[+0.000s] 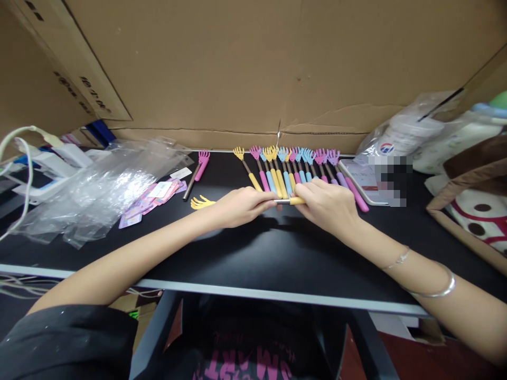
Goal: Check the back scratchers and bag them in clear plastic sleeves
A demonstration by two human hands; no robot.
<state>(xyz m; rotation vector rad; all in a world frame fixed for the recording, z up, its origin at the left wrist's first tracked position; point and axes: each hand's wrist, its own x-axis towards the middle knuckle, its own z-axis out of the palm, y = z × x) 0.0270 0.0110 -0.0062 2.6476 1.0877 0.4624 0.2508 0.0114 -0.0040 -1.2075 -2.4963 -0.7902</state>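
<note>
Above the table's middle, my left hand (250,206) and my right hand (328,205) meet on a back scratcher with a metal rod and a yellow handle (297,200). My left fingers pinch the rod, while the right ones close around the handle. A yellow claw head (202,202) pokes out beyond my left wrist; my hand and forearm hide whether it joins this rod. Just behind my hands lies a row of several back scratchers (279,169) in yellow, pink, blue and purple, claws pointing away from me. A pink claw head (203,157) lies farther left, beside a bare metal rod and a pink handle.
Clear plastic bags (99,184) and printed cards (152,198) spread over the left side. At the right lie a phone-like tablet (362,184), a bagged white cup (412,132) and a brown-trimmed bag (475,211). A cardboard wall (237,68) closes off the back.
</note>
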